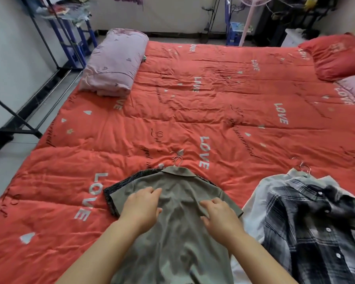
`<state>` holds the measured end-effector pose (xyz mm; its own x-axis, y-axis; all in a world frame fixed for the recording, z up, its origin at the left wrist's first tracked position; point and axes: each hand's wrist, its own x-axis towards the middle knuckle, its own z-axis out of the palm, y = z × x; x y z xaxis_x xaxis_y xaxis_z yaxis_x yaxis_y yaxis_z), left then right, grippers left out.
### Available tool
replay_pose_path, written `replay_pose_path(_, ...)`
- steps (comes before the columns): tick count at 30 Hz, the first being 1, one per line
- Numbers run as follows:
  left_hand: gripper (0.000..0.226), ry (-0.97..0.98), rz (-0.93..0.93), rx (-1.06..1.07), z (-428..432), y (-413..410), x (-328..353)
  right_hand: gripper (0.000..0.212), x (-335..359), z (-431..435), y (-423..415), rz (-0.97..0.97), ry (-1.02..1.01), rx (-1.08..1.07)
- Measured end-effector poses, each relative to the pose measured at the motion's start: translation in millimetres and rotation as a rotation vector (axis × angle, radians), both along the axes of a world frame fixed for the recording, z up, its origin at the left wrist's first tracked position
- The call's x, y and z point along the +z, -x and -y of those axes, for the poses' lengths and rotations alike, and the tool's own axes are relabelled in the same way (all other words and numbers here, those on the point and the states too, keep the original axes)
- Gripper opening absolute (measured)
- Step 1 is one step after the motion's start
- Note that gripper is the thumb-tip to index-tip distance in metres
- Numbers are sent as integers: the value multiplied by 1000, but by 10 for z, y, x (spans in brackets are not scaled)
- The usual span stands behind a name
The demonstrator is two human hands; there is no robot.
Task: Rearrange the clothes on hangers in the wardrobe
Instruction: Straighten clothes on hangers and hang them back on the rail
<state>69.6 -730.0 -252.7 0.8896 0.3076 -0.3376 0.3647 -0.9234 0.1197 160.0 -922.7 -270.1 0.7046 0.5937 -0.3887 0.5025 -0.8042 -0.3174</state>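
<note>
I rest left grip (140, 208) and right grip (219, 216), fingers loosely spread, on olive shirt (172, 238), on hanger (177, 160), flat on bed (193, 111). Plaid shirt (316, 222) beside. Hanging in wardrobe, I judge, not yet done.

Matt cloth shirt (178, 212), wire hanger (177, 159)

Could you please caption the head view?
Left hand and right hand rest on an olive shirt on a red quilt.

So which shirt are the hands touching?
The plain olive-green shirt in the middle. The left hand and right hand both rest on it, while the black-and-white plaid shirt lies untouched to its right.
</note>
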Motion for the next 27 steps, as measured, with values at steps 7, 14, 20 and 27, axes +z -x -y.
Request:
replay_pose_path(7, 70, 25, -26, -16, -373, -643, -1036, 54, -970, -367, -656, 9, 53, 6)
replay_pose_path(14, 71, 14, 92, 9, -667, -1168, -1962, 68, -1784, -746, -1140, 110, 33, -86)
replay_pose_path(20, 80, -8, 46, 46, -728, -1273, -2485, 75, -2274, -818, -1237, 158, 9, -115)
replay_pose_path(27, 104, -7, 39, 11, -809, -1235, -2600, 93, -2390, -744, -1223, 202, -2, -87)
